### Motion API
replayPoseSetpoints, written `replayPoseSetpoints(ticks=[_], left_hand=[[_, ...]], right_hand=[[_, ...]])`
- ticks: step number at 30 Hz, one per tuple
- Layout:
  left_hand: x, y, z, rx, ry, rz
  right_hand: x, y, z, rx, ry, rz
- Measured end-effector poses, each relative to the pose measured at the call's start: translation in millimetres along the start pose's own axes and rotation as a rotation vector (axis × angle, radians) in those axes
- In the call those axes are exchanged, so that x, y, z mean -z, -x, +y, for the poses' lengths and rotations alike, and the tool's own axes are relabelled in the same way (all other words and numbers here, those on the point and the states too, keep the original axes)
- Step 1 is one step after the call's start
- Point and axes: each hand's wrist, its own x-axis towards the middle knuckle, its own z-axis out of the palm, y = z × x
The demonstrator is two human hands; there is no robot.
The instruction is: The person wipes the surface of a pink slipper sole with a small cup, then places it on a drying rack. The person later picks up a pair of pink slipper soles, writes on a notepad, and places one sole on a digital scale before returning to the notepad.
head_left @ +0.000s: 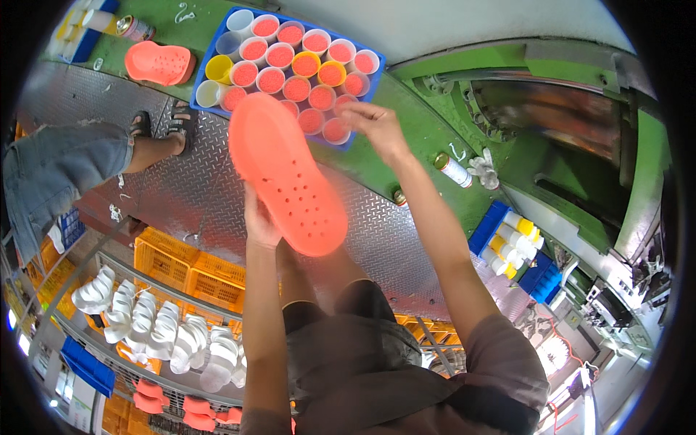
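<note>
A coral foam clog (pixel 293 181) with rows of small holes is held up in front of me, tilted. My left hand (pixel 260 219) grips it from below at its left edge, the fingers mostly hidden behind it. My right hand (pixel 378 132) is a little right of the clog, over the near right corner of a blue crate (pixel 351 143). Its fingers reach left, slightly bent, with nothing visible in them. In the crate stand several white cups and a few yellow cups (pixel 218 69), most filled with coral granules (pixel 271 80).
Another coral clog (pixel 156 63) lies on the green bench (pixel 420 119). A spray can (pixel 454 170) and a glove (pixel 484 168) rest beside the open green machine (pixel 638 181). A person's leg (pixel 72 163) is at left. Below are orange crates (pixel 163 257) and a rack with white shoe forms (pixel 165 330).
</note>
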Motion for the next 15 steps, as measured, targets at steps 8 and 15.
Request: replayPoseSetpoints(ticks=[8,15], left_hand=[[14.8,-21.2,-42.8,0.165,-0.178,-0.027],[14.1,-26.6,-44.5,0.183,-0.129,-0.014]], right_hand=[[-53.4,55.0,-54.0,0.141,0.542,-0.139],[-63.0,72.6,-77.6,0.288,0.809,-0.152]])
